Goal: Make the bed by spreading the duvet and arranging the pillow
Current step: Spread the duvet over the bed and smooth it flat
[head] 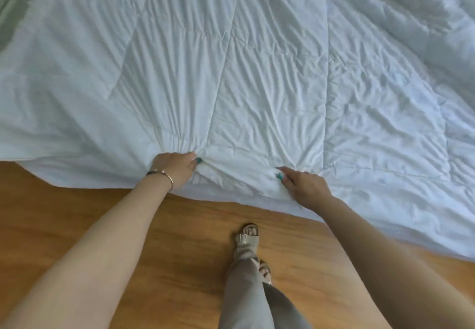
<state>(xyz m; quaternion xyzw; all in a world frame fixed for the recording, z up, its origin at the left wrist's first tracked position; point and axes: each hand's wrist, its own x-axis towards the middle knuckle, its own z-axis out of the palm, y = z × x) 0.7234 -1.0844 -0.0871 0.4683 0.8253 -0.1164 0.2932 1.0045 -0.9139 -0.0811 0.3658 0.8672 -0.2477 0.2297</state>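
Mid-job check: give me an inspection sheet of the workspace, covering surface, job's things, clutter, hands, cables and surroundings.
Surface: bed fully covered by the duvet; no mattress seen.
Job's things: duvet white, quilted, wrinkled, creases fanning from the grips; near edge hangs toward the floor; bunched at upper right. Pillow: nothing seen.
Clutter: nothing seen.
Hands: left hand, bracelet on its wrist, grips the near edge; right hand grips the same edge, a fold bunched between them.
Cables: nothing seen.
Surroundings: wooden floor; the person's sandalled feet by the bed; grey strip at upper left, cannot tell what.
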